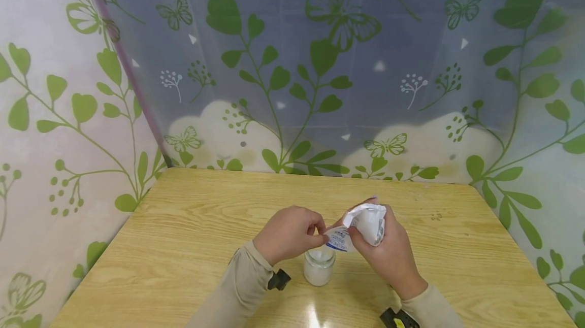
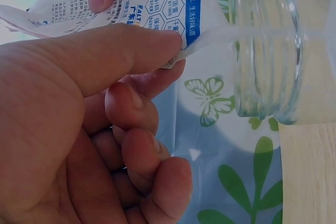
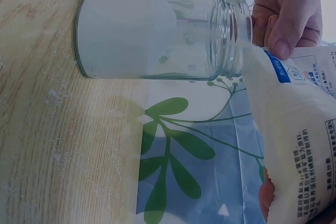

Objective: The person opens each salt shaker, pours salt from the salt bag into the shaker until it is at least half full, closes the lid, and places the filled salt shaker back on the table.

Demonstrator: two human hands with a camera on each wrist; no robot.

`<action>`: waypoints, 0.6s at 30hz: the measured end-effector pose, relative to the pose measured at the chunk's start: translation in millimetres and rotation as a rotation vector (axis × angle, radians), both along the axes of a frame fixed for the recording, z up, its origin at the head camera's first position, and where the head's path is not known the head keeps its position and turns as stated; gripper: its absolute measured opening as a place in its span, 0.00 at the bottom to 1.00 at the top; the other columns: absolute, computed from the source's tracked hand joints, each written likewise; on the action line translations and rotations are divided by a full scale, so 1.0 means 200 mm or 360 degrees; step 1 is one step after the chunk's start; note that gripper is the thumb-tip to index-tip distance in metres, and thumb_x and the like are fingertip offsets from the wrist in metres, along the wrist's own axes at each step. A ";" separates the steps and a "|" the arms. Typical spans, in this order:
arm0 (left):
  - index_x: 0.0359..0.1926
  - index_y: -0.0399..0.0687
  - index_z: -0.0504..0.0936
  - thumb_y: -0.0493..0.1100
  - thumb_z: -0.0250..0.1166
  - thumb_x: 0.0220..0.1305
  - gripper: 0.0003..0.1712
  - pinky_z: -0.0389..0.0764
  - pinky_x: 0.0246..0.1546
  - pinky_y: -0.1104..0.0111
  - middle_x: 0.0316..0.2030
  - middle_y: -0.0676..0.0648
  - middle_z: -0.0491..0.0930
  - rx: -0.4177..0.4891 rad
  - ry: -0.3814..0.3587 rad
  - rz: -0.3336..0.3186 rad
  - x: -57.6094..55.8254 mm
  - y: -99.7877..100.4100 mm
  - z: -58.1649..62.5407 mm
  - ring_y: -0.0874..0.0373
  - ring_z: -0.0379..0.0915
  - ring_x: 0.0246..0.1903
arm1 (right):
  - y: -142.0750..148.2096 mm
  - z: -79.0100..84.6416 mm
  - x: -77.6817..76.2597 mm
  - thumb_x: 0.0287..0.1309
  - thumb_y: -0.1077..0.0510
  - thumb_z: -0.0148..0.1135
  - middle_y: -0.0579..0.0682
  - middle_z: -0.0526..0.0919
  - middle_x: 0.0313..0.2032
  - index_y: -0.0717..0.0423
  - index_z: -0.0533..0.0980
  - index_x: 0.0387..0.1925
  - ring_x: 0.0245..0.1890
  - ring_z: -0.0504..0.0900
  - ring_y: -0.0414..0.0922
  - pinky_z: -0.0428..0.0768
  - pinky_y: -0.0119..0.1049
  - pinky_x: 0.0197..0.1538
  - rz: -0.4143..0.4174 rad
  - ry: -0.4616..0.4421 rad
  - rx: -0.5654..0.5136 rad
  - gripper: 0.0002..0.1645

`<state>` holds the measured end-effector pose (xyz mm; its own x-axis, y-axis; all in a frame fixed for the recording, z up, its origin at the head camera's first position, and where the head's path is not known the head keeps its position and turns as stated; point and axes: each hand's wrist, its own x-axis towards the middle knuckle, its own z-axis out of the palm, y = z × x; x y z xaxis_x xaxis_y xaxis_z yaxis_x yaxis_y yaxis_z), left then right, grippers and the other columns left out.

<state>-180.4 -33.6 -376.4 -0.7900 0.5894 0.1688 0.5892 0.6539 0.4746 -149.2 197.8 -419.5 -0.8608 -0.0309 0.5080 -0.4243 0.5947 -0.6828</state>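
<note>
A white printed plastic bag of salt (image 1: 372, 224) is tilted over a clear glass jar (image 1: 319, 269) standing upright on the table. My right hand (image 1: 396, 252) grips the bag's body, partly hiding it. With thumb and forefinger, my left hand (image 1: 290, 234) pinches the bag's corner beside the blue-edged print; its other fingers are curled in. From that corner a whitish stream runs into the jar's mouth in the left wrist view. White salt (image 3: 121, 35) fills much of the jar in the right wrist view, its surface sloping.
Scattered white grains (image 3: 55, 98) lie on the wood-grain table (image 1: 205, 216) near the jar's base. Curtains (image 1: 292, 89) printed with leaves and butterflies stand behind the table and along its sides.
</note>
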 end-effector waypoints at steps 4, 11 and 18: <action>0.34 0.53 0.88 0.48 0.72 0.65 0.06 0.65 0.20 0.72 0.15 0.61 0.70 0.0000 0.0009 0.0004 0.00 0.00 0.00 0.67 0.61 0.16 | 0.00 0.00 0.00 0.55 0.59 0.76 0.52 0.82 0.37 0.63 0.70 0.53 0.31 0.79 0.43 0.78 0.37 0.32 0.0000 0.0004 0.0000 0.29; 0.34 0.53 0.89 0.48 0.72 0.65 0.06 0.65 0.20 0.72 0.15 0.61 0.70 0.0007 0.0003 0.0004 0.00 0.00 0.00 0.67 0.61 0.15 | 0.00 0.01 0.00 0.55 0.60 0.76 0.52 0.82 0.38 0.63 0.70 0.54 0.32 0.79 0.43 0.79 0.37 0.32 0.0001 0.0004 0.0001 0.30; 0.34 0.53 0.89 0.49 0.72 0.66 0.06 0.66 0.20 0.72 0.16 0.61 0.71 -0.0004 0.0014 0.0005 0.00 0.00 0.00 0.67 0.62 0.16 | 0.00 0.00 0.00 0.55 0.60 0.76 0.53 0.83 0.38 0.63 0.70 0.54 0.33 0.79 0.43 0.79 0.37 0.32 0.0009 0.0008 -0.0011 0.30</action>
